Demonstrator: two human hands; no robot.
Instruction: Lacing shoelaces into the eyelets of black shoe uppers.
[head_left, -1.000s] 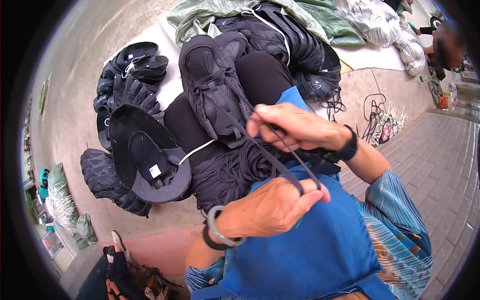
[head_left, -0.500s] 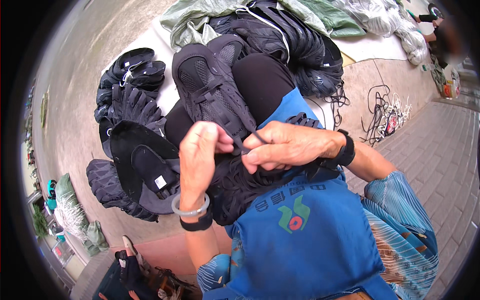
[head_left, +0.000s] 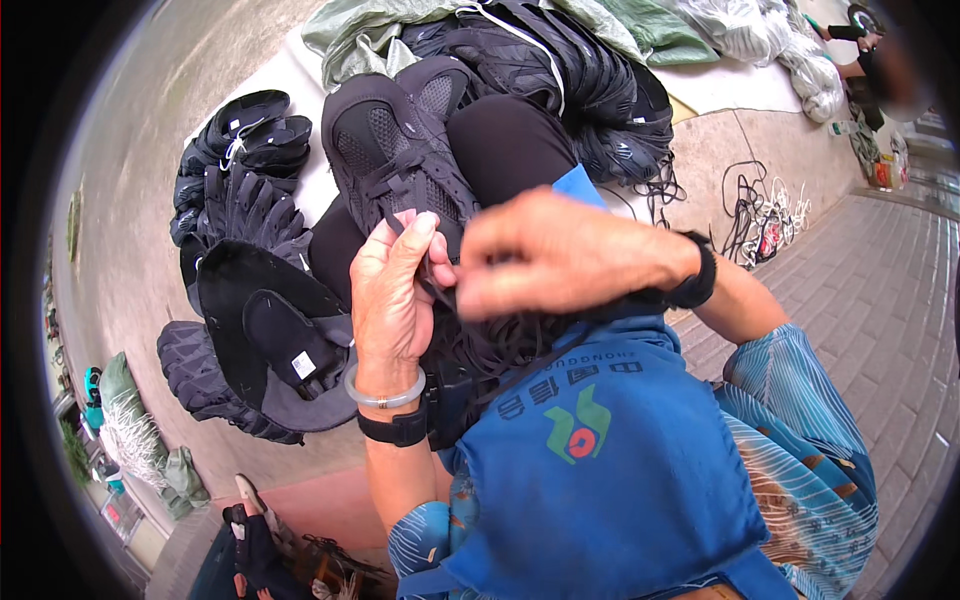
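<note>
A dark grey shoe upper [head_left: 375,140] with mesh panels lies across my black-trousered knees, a second one beside it. My left hand [head_left: 393,290] is closed in a pinch on a black shoelace [head_left: 432,285] at the near end of the upper. Just right of it hovers my right hand [head_left: 560,255], its fingers smeared by motion, so what they hold is hidden. A tangle of black laces [head_left: 510,345] rests on my lap below both hands, over a blue apron [head_left: 650,450].
Stacked shoe uppers [head_left: 245,205] and a large black upper with a white label [head_left: 275,315] lie to my left. More bundled uppers [head_left: 600,100] sit ahead beside green sacking [head_left: 665,30]. Loose laces [head_left: 770,220] lie on the floor at right. Other people sit at the edges.
My left hand has turned, palm side now showing, with the lace in its fingers. My right hand has moved up slightly and blurred. The whole view has shifted a little left.
</note>
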